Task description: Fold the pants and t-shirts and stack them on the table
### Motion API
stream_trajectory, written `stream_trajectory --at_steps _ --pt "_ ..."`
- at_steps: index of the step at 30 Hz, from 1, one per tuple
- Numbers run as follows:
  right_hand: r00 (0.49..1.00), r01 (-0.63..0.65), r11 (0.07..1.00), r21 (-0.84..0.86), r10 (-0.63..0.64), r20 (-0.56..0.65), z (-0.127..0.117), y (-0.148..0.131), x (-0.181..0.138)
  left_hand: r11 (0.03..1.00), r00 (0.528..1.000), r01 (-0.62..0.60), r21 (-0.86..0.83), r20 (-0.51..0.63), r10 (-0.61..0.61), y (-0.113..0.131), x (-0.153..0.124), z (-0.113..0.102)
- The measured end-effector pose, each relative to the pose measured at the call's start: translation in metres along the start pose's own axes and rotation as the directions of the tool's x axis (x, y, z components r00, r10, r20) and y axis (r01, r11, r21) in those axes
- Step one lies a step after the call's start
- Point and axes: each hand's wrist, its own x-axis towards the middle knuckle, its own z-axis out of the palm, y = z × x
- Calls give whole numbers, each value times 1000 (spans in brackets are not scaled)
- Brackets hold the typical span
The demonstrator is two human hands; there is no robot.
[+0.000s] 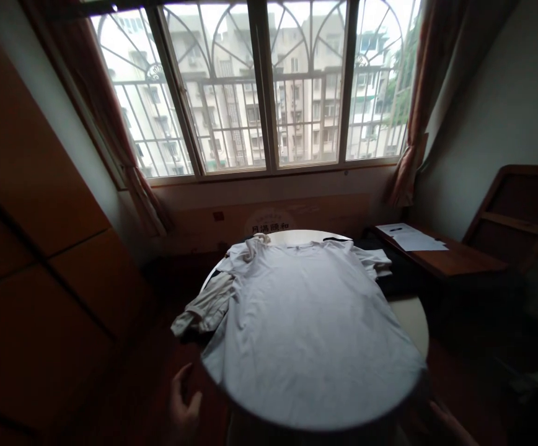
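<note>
Shirt spread flat over round table, collar at far side toward window, hem draped over near edge. Body mostly smooth, no fold in it yet. Left sleeve bunched and twisted, hanging off table edge; right sleeve crumpled at far right, resting on top. Judging by that: laying-out done, both sleeves not yet straightened, nothing folded. Left hand low at near left, just beside hem but apart from it, fingers loosely spread, thumb up, holding nothing. Right hand barely in view at bottom right, below table rim, dark and cut off by frame edge; grip impossible to tell, no contact with cloth visible. Desk with papers off to the right, well apart from table; wooden cabinet along left wall.
</note>
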Motion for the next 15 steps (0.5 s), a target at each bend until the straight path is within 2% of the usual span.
stream_trajectory --at_steps 2,5,9,15 --pt "999 -32 999 20 31 27 11 0 -3 996 990 86 35 109 -89 1 2 3" --pt "994 -108 985 137 103 43 18 -5 -4 983 965 183 29 185 -185 11 7 3" --pt "992 -103 973 206 116 -49 3 -28 -11 992 981 123 -39 159 -115 30 7 -6" --pt "987 -41 997 63 50 -156 -31 -45 -22 998 999 -27 -55 28 29 76 -6 -22"
